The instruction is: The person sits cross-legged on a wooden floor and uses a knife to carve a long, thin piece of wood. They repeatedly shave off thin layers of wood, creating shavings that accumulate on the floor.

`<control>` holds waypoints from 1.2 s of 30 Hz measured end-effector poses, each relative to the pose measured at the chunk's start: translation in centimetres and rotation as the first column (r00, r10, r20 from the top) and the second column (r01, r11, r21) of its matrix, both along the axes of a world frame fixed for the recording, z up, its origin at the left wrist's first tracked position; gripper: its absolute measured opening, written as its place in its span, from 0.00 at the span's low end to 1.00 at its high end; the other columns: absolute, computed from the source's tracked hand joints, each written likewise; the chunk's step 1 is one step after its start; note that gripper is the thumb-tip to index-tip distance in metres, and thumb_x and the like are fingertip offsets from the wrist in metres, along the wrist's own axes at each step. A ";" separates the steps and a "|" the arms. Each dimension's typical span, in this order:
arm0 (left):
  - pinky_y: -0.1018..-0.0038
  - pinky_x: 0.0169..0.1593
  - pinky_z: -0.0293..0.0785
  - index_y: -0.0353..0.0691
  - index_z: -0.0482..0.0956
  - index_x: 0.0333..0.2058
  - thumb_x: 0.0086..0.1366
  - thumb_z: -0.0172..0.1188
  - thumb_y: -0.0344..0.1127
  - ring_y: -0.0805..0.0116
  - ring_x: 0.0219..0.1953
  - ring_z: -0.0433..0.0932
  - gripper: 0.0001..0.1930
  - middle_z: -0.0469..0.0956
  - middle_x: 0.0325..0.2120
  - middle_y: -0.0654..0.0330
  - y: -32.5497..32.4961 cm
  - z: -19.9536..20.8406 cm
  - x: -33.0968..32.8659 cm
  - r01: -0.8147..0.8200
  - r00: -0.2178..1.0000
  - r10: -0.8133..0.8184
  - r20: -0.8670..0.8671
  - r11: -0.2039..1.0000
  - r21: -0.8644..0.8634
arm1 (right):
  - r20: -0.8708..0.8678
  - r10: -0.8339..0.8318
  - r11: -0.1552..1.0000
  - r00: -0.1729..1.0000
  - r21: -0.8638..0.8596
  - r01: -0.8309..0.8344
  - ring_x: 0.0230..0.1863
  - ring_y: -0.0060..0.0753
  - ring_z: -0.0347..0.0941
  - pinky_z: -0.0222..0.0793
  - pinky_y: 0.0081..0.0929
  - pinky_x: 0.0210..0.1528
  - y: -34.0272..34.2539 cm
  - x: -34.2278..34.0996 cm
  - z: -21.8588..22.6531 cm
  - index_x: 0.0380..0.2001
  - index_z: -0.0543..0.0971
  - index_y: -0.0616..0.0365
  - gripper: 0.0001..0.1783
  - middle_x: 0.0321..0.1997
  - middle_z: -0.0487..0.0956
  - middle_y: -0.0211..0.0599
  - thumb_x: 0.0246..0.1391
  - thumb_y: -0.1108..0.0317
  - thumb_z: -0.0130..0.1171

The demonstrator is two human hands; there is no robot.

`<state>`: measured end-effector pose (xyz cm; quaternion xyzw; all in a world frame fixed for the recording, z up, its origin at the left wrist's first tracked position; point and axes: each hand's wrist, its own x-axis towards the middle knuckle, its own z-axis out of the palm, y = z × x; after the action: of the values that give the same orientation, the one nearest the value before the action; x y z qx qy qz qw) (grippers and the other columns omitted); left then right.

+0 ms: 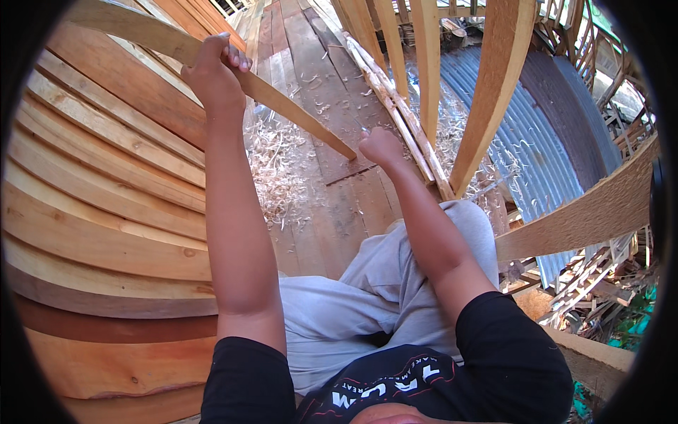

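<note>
A long, narrow wooden plank (300, 116) slants from the upper left down toward the floorboards, its lower end near the middle. My left hand (219, 71) is wrapped around its upper part, arm stretched forward. To the right of the plank's lower end, my right hand (382, 148) is closed in a fist, apart from the wood. A small, thin, shiny bit shows at the top of that fist; what it belongs to is hidden. Curled wood shavings (279, 166) lie heaped on the floor beneath the plank.
Curved stacked planks (106, 205) form a wall on my left. Rough wooden strips (395, 106) lie along the right of the plank floor (339, 205). Upright wooden ribs (494, 85) stand beyond them, with corrugated metal sheets (522, 148) outside. My bent legs in grey trousers (332, 304) are below.
</note>
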<state>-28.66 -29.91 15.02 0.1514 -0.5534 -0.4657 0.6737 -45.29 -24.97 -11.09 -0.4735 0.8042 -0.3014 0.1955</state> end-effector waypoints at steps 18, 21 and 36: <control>0.74 0.19 0.68 0.34 0.69 0.16 0.54 0.60 0.29 0.69 0.12 0.68 0.11 0.68 0.11 0.59 0.1 -0.4 -0.7 -0.360 0.933 0.359 -0.025 0.932 -0.043 | 0.505 0.151 0.972 0.850 -0.234 -0.034 0.47 0.63 0.75 0.67 0.48 0.51 2.2 5.6 7.1 0.35 0.81 0.69 0.37 0.37 0.78 0.68 0.66 0.46 0.31; 0.74 0.20 0.68 0.35 0.69 0.15 0.54 0.60 0.29 0.69 0.12 0.68 0.13 0.67 0.10 0.59 0.6 -0.1 -0.8 -0.361 0.932 0.361 -0.013 0.932 -0.039 | 0.462 0.139 0.949 0.876 -0.315 0.015 0.47 0.65 0.74 0.66 0.49 0.51 0.9 6.5 3.7 0.34 0.80 0.71 0.37 0.40 0.79 0.65 0.66 0.47 0.30; 0.74 0.18 0.67 0.35 0.69 0.18 0.55 0.59 0.27 0.70 0.11 0.67 0.10 0.67 0.10 0.60 0.8 -0.2 -1.3 -0.318 0.947 0.317 -0.058 0.948 -0.007 | 0.938 0.146 0.973 0.316 -0.079 -0.217 0.09 0.17 0.47 0.42 0.23 0.12 -0.2 3.1 0.3 0.22 0.66 0.49 0.32 0.12 0.56 0.21 0.64 0.35 0.32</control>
<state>-29.96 -29.13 14.84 0.2200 -0.5066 -0.3508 0.7562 -42.24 -25.14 -10.78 -0.2947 0.4958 -0.4694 0.6685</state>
